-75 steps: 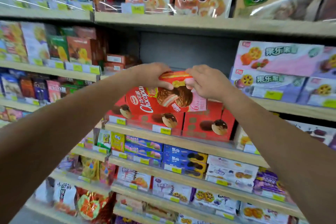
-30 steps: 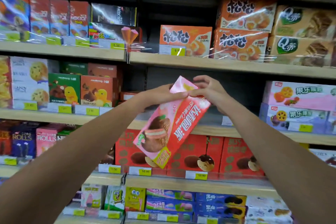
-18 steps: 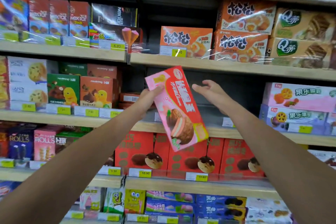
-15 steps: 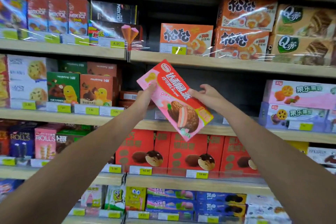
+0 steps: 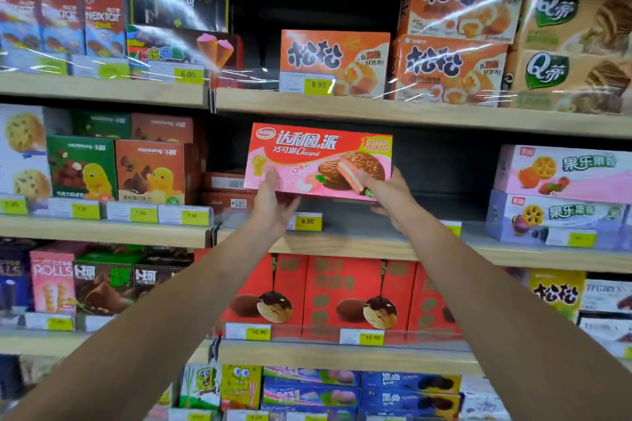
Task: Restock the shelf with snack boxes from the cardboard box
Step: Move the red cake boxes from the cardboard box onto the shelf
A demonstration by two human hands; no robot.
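A red and pink chocolate pie snack box (image 5: 319,161) is held level and upright, face toward me, in the empty gap of the middle shelf (image 5: 342,244). My left hand (image 5: 273,203) grips its lower left corner, thumb on the front. My right hand (image 5: 386,195) grips its lower right corner. The box's bottom edge hangs slightly above the shelf surface. The cardboard box is out of view.
Green and brown boxes (image 5: 116,167) stand left of the gap, with small red boxes (image 5: 225,190) behind. Pink and purple boxes (image 5: 561,195) are stacked at the right. Orange boxes (image 5: 333,61) sit on the shelf above, red boxes (image 5: 342,294) below.
The box was tilted and being turned between my hands. It is now level and has moved down and forward into the shelf gap, with both hands at its lower corners.
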